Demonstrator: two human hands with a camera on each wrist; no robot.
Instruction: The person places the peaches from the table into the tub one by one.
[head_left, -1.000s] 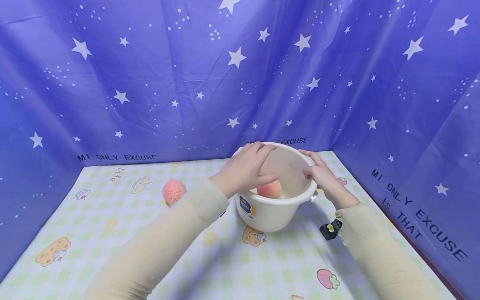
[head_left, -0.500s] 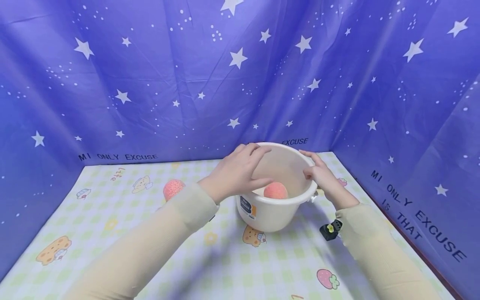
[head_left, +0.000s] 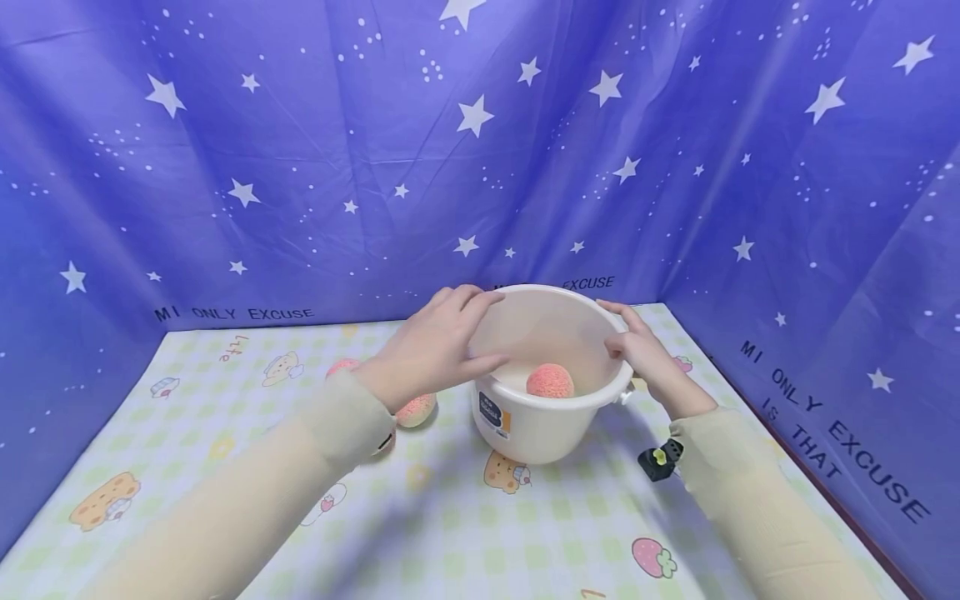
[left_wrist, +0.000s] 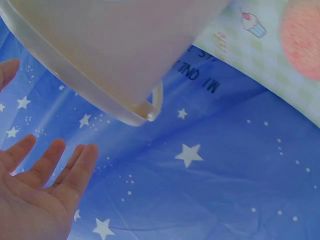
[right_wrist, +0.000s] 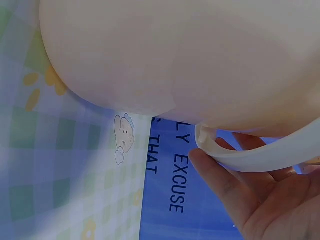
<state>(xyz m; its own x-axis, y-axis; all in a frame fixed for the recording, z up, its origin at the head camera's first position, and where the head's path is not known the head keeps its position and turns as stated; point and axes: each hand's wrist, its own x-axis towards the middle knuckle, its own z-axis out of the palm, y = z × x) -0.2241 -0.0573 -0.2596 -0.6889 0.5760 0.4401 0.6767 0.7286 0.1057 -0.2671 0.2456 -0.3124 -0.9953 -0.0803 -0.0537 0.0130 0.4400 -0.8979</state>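
Observation:
A white bucket with a blue-and-orange label stands on the table, one pink peach lying inside it. My right hand grips the bucket's right rim; in the right wrist view its fingers curl at the rim beside the white handle. Just off the left side of the bucket, my left hand hovers with spread fingers and holds nothing. Below its wrist, a speckled pink-and-yellow peach rests on the cloth. Two more peaches, one by the forearm and one under the cuff, are partly hidden.
A green-and-white checked tablecloth with cartoon prints covers the table. Blue star-patterned curtains close off the back and both sides. A small black device hangs at the right cuff.
My left hand has drawn back leftward from over the bucket's opening. The peach inside has rolled slightly right. Peaches beneath the left forearm have come into view; the right hand keeps its hold.

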